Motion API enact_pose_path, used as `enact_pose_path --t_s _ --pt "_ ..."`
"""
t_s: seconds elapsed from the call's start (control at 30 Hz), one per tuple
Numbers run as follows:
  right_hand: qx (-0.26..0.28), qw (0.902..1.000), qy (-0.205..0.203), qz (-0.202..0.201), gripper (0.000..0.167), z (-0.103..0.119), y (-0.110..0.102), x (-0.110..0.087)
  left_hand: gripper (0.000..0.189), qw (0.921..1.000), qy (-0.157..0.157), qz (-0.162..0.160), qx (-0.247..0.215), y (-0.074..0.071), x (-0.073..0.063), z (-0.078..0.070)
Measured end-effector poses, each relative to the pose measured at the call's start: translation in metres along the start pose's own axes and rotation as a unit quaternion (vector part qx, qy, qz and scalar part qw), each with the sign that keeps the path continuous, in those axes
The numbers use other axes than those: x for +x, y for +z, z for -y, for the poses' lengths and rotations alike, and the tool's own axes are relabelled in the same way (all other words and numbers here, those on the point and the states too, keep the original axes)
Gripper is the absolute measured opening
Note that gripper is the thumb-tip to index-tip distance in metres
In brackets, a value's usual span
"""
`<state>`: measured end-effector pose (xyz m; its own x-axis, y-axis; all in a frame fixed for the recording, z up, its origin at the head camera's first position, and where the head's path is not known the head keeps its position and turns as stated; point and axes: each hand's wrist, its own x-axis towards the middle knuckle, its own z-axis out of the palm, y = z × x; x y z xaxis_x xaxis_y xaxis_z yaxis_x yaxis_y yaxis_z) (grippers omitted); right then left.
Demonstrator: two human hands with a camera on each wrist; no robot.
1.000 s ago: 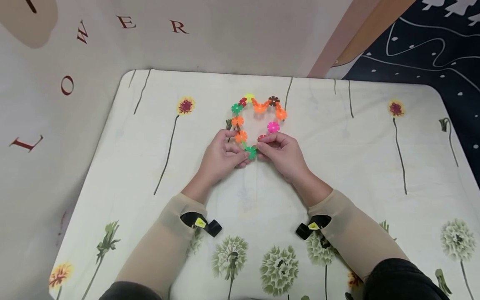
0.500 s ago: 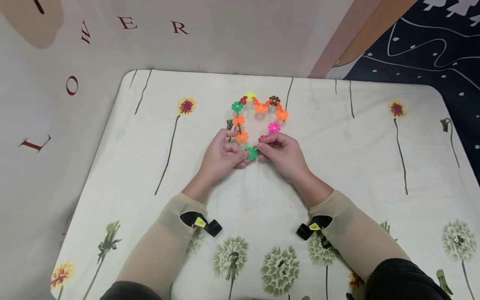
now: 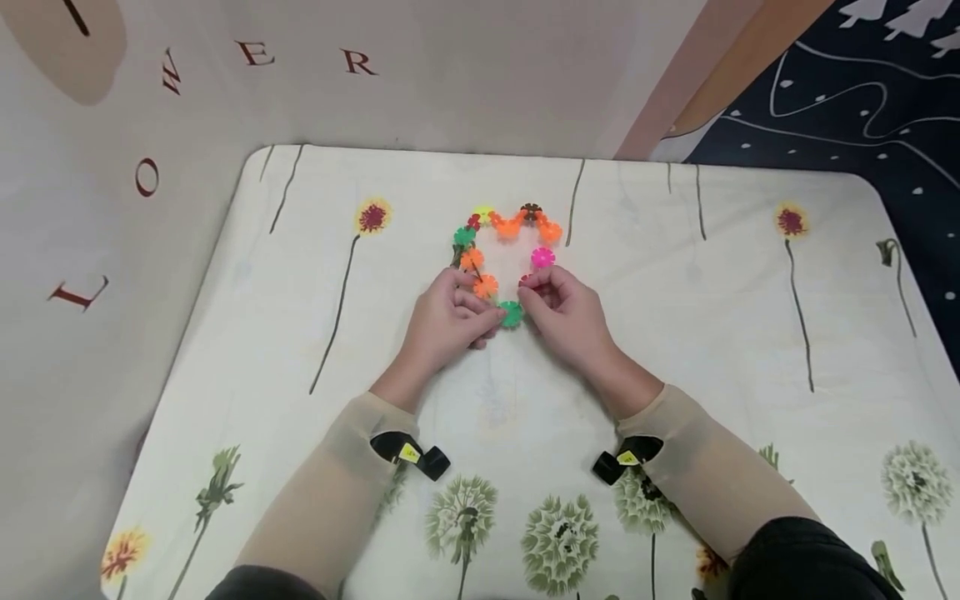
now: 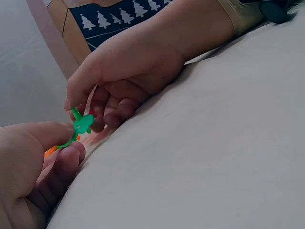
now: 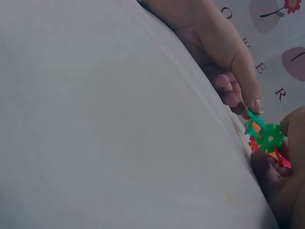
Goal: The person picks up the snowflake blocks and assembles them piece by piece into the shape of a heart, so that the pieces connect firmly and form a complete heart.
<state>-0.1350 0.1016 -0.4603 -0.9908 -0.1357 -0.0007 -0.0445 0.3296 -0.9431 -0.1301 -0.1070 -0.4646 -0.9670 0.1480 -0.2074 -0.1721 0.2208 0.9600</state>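
A loop of small plastic snowflake discs (image 3: 517, 225) in orange, green, pink, red and yellow lies on the flowered tablecloth (image 3: 675, 275). Its near end is a green disc (image 3: 512, 313) held between both hands. My left hand (image 3: 483, 313) pinches the green disc (image 4: 83, 124) from the left, beside an orange disc (image 3: 485, 287). My right hand (image 3: 531, 292) pinches a red disc (image 3: 525, 281) against the green disc (image 5: 270, 137) from the right. The red piece (image 5: 283, 162) is mostly hidden by fingers.
The table's far edge meets a beige wall with red letters (image 3: 255, 54). A dark patterned cloth (image 3: 862, 83) lies beyond the right corner. Both forearms in beige sleeves (image 3: 330, 483) rest on the table's near half.
Both hands have drawn the green disc slightly toward me and to the right. The disc loop has pulled in narrower and shorter. The grips look the same.
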Motion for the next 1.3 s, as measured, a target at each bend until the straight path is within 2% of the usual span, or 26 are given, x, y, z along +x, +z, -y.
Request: enact_pose_path --t_s 0.07,0.13,0.2,0.27,0.37,0.47,0.67,0.93,1.17,1.3 --pt "-0.091 0.9952 -0.032 -0.012 0.024 -0.002 -0.004 -0.001 0.056 1.0 0.007 -0.001 0.004 0.002 0.001 0.001" --pt "-0.159 0.9854 -0.052 -0.027 0.029 -0.004 -0.009 -0.002 0.052 0.9998 0.014 -0.003 0.014 0.004 0.002 0.002" --pt "-0.2 0.9765 -0.066 -0.045 0.033 -0.005 -0.012 -0.002 0.049 0.9994 0.023 -0.005 0.024 0.006 0.003 0.002" --pt "-0.217 0.9705 -0.081 -0.066 0.033 -0.006 -0.015 -0.001 0.045 0.9992 0.029 -0.009 0.027 0.007 0.003 0.002" --pt "-0.217 0.9656 -0.105 -0.096 0.03 -0.009 -0.018 0.001 0.039 0.9991 0.035 -0.014 0.017 0.007 0.004 0.002" --pt "-0.217 0.9625 -0.12 -0.108 0.026 -0.013 -0.019 0.003 0.033 0.9992 0.035 -0.022 0.006 0.008 0.005 0.004" --pt "-0.22 0.9624 -0.119 -0.106 0.023 -0.02 -0.016 0.002 0.031 0.9989 0.039 -0.025 0.003 0.008 0.004 0.009" --pt "-0.218 0.9625 -0.132 -0.093 0.023 -0.023 -0.011 0.005 0.028 0.9954 0.07 -0.052 0.04 0.006 0.0 0.011" --pt "-0.217 0.9642 -0.117 -0.097 0.021 -0.023 -0.009 0.003 0.025 0.9943 0.094 -0.034 0.036 0.006 0.0 0.015" --pt "-0.203 0.9691 -0.105 -0.093 0.02 -0.023 -0.008 0.001 0.022 0.9943 0.101 -0.027 0.016 0.007 -0.002 0.019"
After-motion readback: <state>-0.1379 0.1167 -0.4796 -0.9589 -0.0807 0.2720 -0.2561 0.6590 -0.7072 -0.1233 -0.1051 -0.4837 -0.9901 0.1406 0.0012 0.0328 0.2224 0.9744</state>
